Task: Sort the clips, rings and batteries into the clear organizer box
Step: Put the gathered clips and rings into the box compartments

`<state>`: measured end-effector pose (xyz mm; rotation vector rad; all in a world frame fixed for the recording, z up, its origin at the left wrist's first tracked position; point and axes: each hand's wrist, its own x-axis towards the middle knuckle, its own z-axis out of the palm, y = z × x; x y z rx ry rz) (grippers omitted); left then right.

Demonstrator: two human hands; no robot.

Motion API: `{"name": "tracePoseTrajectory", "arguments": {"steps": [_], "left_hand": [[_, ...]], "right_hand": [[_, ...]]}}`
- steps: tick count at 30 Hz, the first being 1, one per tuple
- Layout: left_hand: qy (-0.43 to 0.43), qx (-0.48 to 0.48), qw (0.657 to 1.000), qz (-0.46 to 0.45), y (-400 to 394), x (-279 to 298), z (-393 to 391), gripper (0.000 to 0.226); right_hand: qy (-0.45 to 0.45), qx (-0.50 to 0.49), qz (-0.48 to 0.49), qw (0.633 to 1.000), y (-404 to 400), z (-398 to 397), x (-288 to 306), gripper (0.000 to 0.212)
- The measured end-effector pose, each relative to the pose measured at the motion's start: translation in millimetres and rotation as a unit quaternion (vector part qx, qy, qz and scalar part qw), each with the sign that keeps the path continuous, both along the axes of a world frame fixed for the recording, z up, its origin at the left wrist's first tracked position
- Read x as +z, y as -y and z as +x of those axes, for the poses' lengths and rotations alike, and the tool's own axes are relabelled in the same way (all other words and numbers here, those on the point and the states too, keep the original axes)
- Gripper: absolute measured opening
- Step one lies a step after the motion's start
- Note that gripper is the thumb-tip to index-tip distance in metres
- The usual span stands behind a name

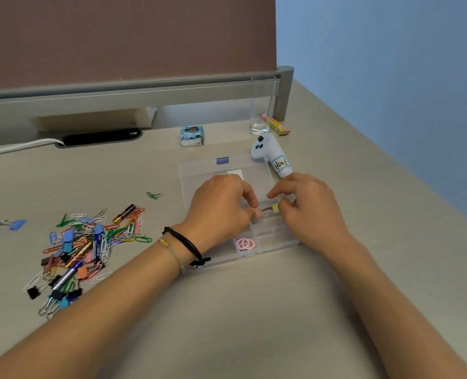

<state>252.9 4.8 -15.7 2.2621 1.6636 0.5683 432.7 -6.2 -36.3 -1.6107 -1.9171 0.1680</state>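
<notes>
Over the clear organizer box (281,246), your left hand (221,212) and right hand (309,206) pinch a small yellow binder clip (274,207) between closed fingertips. Pink rings (245,244) fill a near compartment. Left of the box, the pile (87,242) awaits; release the clip first.

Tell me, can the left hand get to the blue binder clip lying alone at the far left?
Probably yes. The blue binder clip lies alone on bare desk, but the left hand is busy over the organizer box.

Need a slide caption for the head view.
Both hands hold a yellow binder clip over the clear organizer box.
</notes>
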Motion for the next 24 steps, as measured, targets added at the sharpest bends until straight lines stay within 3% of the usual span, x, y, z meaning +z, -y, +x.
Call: {"name": "tracePoseTrajectory", "arguments": {"steps": [14, 20, 24], "left_hand": [[0.064, 0.007, 0.998, 0.026, 27.7, 11.7, -73.3, 0.010], [0.056, 0.062, 0.996, 0.041, 47.1, 13.5, -150.3, 0.012], [0.041, 0.112, 0.993, 0.014, 60.9, 11.4, -201.8, 0.016]], "right_hand": [[-0.004, 0.141, 0.092, 0.986, 35.3, -77.2, 26.7, 0.025], [0.048, 0.202, -0.018, 0.978, 34.7, -138.6, 39.9, 0.032], [0.139, 0.213, -0.116, 0.960, 32.5, -180.5, 38.9, 0.039]]}}
